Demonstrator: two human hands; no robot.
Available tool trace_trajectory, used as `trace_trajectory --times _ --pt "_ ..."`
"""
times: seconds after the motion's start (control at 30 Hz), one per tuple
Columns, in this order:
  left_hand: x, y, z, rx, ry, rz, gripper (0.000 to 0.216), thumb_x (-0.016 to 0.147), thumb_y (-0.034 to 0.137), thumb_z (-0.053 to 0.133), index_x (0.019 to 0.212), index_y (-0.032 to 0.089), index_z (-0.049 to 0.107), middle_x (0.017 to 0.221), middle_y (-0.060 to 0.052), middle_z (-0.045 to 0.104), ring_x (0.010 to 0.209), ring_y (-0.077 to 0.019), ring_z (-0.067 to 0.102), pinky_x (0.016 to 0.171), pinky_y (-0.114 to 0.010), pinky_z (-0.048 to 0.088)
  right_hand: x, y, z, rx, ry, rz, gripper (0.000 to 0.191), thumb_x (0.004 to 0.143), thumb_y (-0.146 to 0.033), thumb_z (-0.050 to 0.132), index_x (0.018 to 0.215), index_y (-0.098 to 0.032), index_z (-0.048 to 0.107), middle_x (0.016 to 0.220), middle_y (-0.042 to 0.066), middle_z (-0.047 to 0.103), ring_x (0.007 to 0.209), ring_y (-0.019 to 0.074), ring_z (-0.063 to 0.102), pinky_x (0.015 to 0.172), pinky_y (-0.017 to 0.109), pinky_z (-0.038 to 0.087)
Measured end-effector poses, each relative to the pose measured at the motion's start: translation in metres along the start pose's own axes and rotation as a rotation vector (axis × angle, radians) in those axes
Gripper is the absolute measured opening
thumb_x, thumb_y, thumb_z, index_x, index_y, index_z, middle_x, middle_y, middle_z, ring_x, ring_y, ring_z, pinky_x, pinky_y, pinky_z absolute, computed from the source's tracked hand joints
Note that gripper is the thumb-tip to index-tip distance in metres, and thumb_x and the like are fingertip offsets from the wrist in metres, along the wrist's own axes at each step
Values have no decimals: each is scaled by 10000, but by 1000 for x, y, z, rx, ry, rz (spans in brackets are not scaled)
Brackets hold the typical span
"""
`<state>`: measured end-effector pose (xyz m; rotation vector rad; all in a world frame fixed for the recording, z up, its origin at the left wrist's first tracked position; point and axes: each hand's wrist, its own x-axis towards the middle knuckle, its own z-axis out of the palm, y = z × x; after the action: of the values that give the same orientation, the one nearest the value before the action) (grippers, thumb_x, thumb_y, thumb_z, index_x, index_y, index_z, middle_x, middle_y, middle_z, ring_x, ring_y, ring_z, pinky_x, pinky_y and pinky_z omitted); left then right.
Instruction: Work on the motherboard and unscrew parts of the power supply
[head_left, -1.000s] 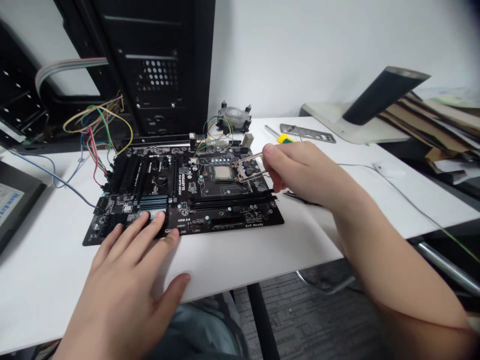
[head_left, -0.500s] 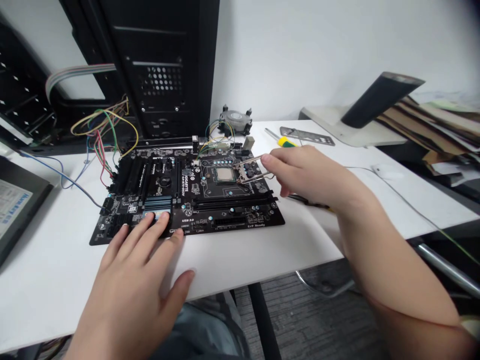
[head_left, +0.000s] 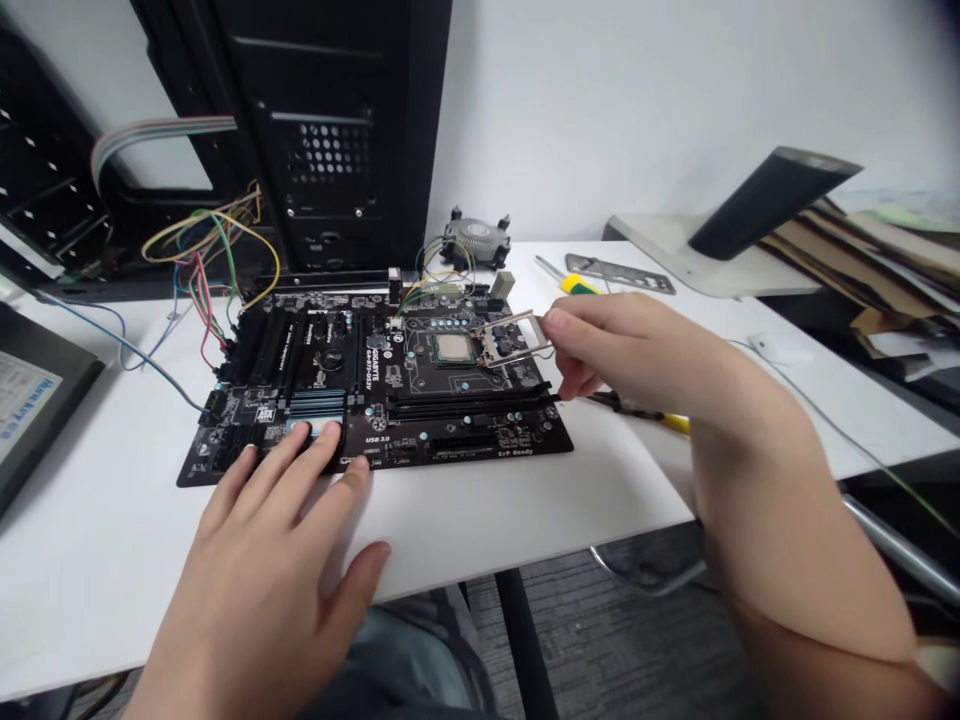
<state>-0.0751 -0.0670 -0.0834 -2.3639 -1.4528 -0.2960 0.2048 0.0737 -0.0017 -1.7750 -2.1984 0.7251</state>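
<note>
- The motherboard (head_left: 412, 385) is laid flat on the worktop (head_left: 540, 520), between its left part and its centre, with a strip of bare surface left along the near edge.
- The left hand (head_left: 277, 540) is placed palm down at the near edge; its fingers are moderately spread, nothing is gripped, and the heatsink (head_left: 319, 403) is touched and partly covered by fingertips.
- The metal frame (head_left: 537, 328) is tilted up beside the processor (head_left: 454, 348), toward the right edge of the motherboard; its free end is pinched by the right hand (head_left: 615, 340), thumb and forefinger being closed upon it and the other fingers curled below.
- The processor is seated in its socket, uncovered by the frame.
- The far side of the motherboard is closely bounded by the computer case (head_left: 337, 240); its left end is crowded by coloured wires (head_left: 214, 225).
- A labelled box (head_left: 37, 400) is positioned at the left edge of the worktop.
- Toward the far edge, a cooler (head_left: 478, 243), a screwdriver (head_left: 577, 284) and a slotted plate (head_left: 621, 273) are laid.
- A yellow-handled tool (head_left: 675, 423) is partly hidden by the right arm.
- The far right corner is occupied by a stand (head_left: 772, 205) and stacked cardboard (head_left: 832, 250).
</note>
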Motion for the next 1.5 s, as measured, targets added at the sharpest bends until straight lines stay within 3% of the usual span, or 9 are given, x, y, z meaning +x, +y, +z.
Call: trace_trajectory --times 0.4,0.63,0.73,0.8,0.9,1.03,1.17,1.4,1.5 --pt "0 -1 1 1 4 1 417 864 396 526 1216 177 577 1356 -209 596 1261 -407 562 909 -639 543 -5 2 -1 203 -81 -111 628 822 -787 418 652 -184 458 645 24 572 598 117 604 583 263 501" --pt "5 14 -7 -122 9 -151 366 900 366 502 1199 201 632 1370 -159 625 1278 -378 595 965 -657 560 -8 1 5 -191 80 -149 440 861 -600 459 720 -194 554 544 -1 543 499 109 464 517 261 331" --pt "4 19 -9 -184 13 -221 352 920 371 476 1195 222 638 1378 -134 622 1296 -358 589 1009 -656 548 -13 -5 10 -173 192 -327 313 879 -466 512 725 -203 584 508 -21 519 447 94 407 467 244 304" --pt "3 21 -9 -204 9 -230 362 917 367 486 1222 224 618 1415 -156 577 1321 -364 566 1020 -654 544 -15 -12 19 -154 243 -523 223 902 -357 524 759 -202 598 597 -8 595 504 97 495 479 229 365" --pt "1 23 -8 -207 20 -252 391 900 352 514 1258 210 582 1491 -215 445 1385 -412 482 1004 -654 548 -17 -24 39 -235 299 -862 160 942 -271 524 877 -174 632 910 80 702 807 153 661 683 265 532" --pt "0 25 -6 -198 28 -286 516 885 358 527 1355 149 490 1522 -243 366 1409 -420 430 1021 -616 555 -17 -39 70 -378 334 -1108 329 979 -384 490 1068 -122 668 1245 199 627 1142 292 608 924 452 540" --pt "0 26 -5 -149 32 -321 689 853 396 565 1442 85 393 1554 -275 310 1413 -428 414 1020 -593 559 -14 -48 90 -461 365 -1111 464 1008 -446 389 1132 -112 685 1317 206 596 1215 336 560 1000 526 485" --pt "2 26 -2 -132 -1 -377 654 838 558 595 1359 170 520 1532 -303 367 1437 -503 381 1035 -721 457 -13 -50 102 -553 343 -1022 505 1003 -452 371 1183 -120 706 1386 197 572 1279 348 538 1037 540 461" --pt "4 27 -3 -165 -38 -409 686 830 622 595 1347 174 541 1515 -330 384 1439 -505 385 1036 -711 450 -14 -48 104 -547 345 -1012 494 988 -426 399 1199 -101 706 1377 217 573 1273 354 540 1039 548 466"
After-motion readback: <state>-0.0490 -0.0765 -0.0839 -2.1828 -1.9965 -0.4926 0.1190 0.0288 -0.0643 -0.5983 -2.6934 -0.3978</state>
